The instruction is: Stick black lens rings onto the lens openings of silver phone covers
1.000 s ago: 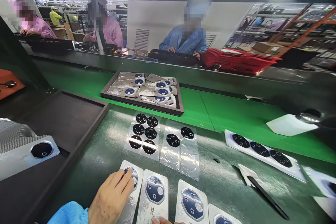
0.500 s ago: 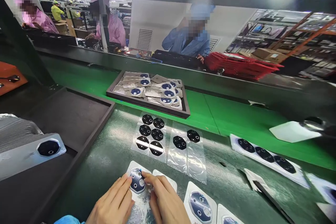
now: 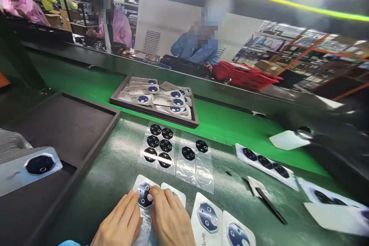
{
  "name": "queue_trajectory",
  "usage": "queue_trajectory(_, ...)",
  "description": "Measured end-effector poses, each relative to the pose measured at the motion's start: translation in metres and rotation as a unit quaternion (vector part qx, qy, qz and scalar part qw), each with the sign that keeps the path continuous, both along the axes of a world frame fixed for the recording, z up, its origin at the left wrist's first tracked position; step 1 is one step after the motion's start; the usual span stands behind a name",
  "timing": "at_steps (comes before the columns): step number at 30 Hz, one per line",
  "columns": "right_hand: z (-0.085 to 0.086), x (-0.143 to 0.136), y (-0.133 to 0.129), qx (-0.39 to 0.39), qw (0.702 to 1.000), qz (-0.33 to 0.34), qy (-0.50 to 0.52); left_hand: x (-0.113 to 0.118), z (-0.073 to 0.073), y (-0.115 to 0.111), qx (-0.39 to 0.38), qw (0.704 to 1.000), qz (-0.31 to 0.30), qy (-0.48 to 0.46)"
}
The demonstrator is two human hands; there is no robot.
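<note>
Plate (image 3: pixel 145 210) — lengthwise outward, octagon (image 3: pixel 143 195) end farthest

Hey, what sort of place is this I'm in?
Probably a factory assembly floor: co-workers in pink or blue workwear are across the bench, a tray is piled with similar plates, and black octagonal pieces lie on clear sheets.

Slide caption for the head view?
Left hand and right hand on a silvery plate, near a sheet with two black octagons.
</note>
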State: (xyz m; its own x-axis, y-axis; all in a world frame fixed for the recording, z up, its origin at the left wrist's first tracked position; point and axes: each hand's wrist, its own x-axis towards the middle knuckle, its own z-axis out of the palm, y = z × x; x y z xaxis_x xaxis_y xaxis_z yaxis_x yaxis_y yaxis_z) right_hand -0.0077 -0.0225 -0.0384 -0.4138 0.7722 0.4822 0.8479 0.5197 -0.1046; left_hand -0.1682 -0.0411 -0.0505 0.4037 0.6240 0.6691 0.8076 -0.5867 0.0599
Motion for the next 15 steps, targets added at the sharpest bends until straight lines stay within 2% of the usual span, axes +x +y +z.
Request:
queue_trajectory(3,0.015,0.008,-0.01,-0.065,0.996,0.016,0.057,-0.008,-0.001,0.0,0.008,0.999,-0.014,0.039)
queue_trajectory(5,0.024,0.028,-0.022,-0.134,0.985,0.026,0.108,-0.018,-0.006,0.002,0.013,0.998,-0.025,0.06)
queue_trajectory(7,0.031,0.061,-0.037,-0.185,0.971,0.007,0.149,-0.028,-0.014,0.006,-0.017,0.995,-0.054,0.088)
queue_trajectory(10,0.033,0.128,-0.059,-0.22,0.956,-0.076,0.178,-0.034,-0.018,0.013,-0.058,0.994,-0.06,0.076)
queue_trajectory(13,0.027,0.188,-0.067,-0.23,0.925,-0.219,0.208,-0.012,-0.005,0.014,-0.048,0.994,-0.081,0.056)
queue_trajectory(15,0.02,0.21,-0.063,-0.247,0.916,-0.238,0.21,0.022,0.011,0.009,-0.019,0.989,-0.14,0.05)
